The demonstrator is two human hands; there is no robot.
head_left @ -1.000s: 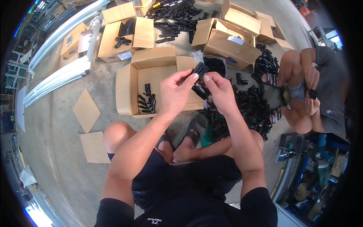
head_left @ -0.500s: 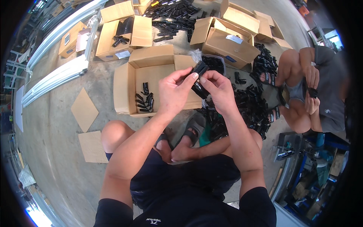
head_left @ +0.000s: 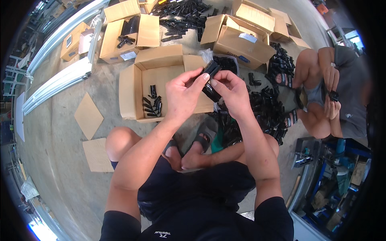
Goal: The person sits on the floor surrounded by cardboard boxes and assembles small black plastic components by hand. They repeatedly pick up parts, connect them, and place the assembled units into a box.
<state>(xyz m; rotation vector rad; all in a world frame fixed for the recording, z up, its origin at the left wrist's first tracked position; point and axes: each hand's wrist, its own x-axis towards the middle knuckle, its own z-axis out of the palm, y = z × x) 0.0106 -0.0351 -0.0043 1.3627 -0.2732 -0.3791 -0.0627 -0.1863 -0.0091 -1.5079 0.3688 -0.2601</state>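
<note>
Between my two hands is a glossy black angled plastic fitting (head_left: 210,92), tilted, above the right side of an open cardboard box (head_left: 128,93). My left hand (head_left: 184,90) grips it with the thumb across its upper part. The fingers of my right hand (head_left: 232,91) close on its right side. Part of the fitting is hidden behind my fingers. Several similar black fittings (head_left: 152,107) lie in the lower left of the box. A large heap of them (head_left: 266,114) spreads on the floor to the right of my right hand.
A co-worker (head_left: 345,92) sits at the right, hands on a small black part (head_left: 333,96). More open cartons (head_left: 241,44) and black fittings (head_left: 181,20) stand beyond the box. Long pale metal profiles (head_left: 60,86) lie at the left, near flat cardboard pieces (head_left: 89,115).
The whole view has shifted slightly, with the boxes a little higher and to the left. Both my hands still hold the fitting in nearly the same pose.
</note>
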